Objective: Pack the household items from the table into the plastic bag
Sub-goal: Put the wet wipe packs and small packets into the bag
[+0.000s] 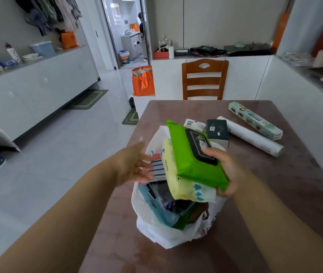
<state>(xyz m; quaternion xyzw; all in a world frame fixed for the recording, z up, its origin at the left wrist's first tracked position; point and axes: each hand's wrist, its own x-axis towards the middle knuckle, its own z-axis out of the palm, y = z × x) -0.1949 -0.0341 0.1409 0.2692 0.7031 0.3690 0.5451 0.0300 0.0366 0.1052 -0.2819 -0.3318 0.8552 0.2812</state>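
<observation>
My right hand (224, 170) grips green wipes pack (194, 156) atop yellow pack (178, 180) over plastic bag (156, 229); left hand (135, 164) open, empty; should spread rim, slide packs in flat.

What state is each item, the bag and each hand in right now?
plastic bag: mouth open, upright, partly filled.
green wipes pack: held over the bag, lid shut.
yellow pack: held under the green one.
right hand: gripping both packs.
left hand: open, empty, at the bag's rim.
white roll: lying on the table, unpacked.
long box: lying flat, unpacked.
dark green box: on the table, closed.
</observation>
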